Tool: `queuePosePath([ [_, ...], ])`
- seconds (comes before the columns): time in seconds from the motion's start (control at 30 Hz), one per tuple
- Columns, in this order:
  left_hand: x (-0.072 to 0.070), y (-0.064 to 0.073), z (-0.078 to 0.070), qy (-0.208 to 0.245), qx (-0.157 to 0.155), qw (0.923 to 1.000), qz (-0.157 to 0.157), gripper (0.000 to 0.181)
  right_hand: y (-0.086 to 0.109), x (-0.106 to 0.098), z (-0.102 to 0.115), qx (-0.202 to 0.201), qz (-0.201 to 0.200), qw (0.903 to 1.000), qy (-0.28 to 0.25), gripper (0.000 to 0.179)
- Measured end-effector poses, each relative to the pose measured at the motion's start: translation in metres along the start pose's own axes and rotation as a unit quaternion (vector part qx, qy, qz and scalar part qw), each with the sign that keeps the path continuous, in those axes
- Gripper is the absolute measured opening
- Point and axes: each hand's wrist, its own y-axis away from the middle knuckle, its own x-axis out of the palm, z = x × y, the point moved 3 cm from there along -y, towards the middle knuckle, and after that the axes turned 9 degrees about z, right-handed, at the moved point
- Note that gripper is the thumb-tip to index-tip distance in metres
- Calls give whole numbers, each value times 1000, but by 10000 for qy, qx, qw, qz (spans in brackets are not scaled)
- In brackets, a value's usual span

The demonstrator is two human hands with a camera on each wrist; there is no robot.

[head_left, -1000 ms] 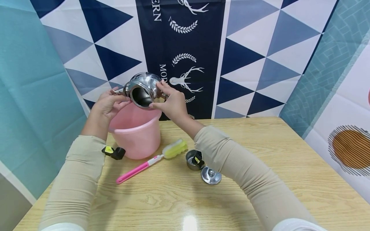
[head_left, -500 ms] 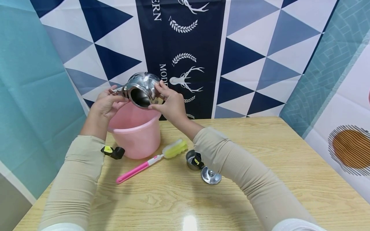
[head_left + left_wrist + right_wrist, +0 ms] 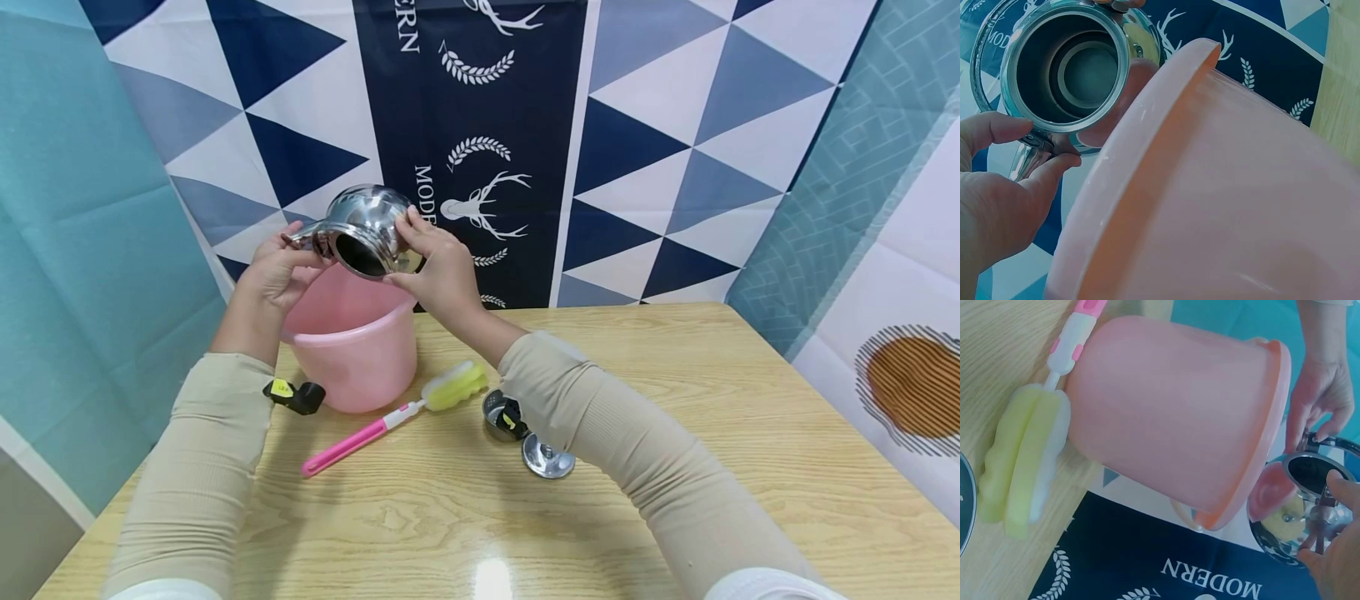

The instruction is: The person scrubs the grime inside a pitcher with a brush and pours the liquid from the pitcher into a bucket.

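A shiny steel teapot point(image 3: 367, 212) is held tilted above the pink bucket point(image 3: 360, 367), its round mouth facing down toward the head camera. My left hand point(image 3: 273, 271) pinches the metal fitting at the pot's left side, thumb and fingers close to the rim in the left wrist view. On the opposite side, my right hand point(image 3: 442, 267) grips the pot with thumb and fingers near the mouth. The teapot's inside point(image 3: 1088, 75) shows bare metal; no liquid stream is visible. The bucket's wall reflects pink on the teapot's body point(image 3: 1272, 494).
A pink-handled sponge brush point(image 3: 397, 417) lies in front of the bucket. To its right are a small metal strainer cup point(image 3: 495, 412), partly hidden by the right wrist camera, and a round metal lid point(image 3: 547, 458). A patterned cloth point(image 3: 637, 150) hangs behind the wooden table point(image 3: 420, 533).
The teapot has tipped slightly further, its mouth turning more downward. My right hand has shifted a little left and up with it; my left hand stays nearly in place.
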Motion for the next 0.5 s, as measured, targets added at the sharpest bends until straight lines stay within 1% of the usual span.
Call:
queuePosePath([
  [0.17,-1,0,1,27,58,10000,25,99,1,1,1,-101,-14,9999,135,70],
  [0.37,-1,1,2,362,131,9992,81,102,1,2,2,-238,-11,9994,243,70],
  [0.5,-2,1,4,284,165,9995,28,102,1,3,2,-407,-55,9988,273,70],
])
